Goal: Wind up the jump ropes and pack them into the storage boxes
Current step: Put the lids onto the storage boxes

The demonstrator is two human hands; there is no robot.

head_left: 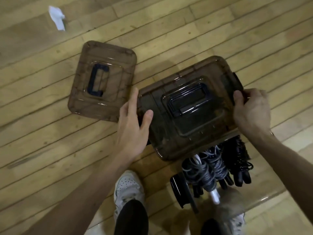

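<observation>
A smoky brown see-through lid (189,107) with a dark recessed handle is held between both hands above a storage box (237,206). My left hand (133,122) grips the lid's left edge, thumb on top. My right hand (250,111) grips its right edge. Under the lid's near edge, several wound jump ropes (218,168) with black handles stand packed in the box. The lid hides most of the box.
A second brown lid (103,80) with a dark handle lies flat on the wooden floor to the left. A crumpled white scrap (56,16) lies at the far left. My white shoes (127,189) and dark trouser legs stand just below the box.
</observation>
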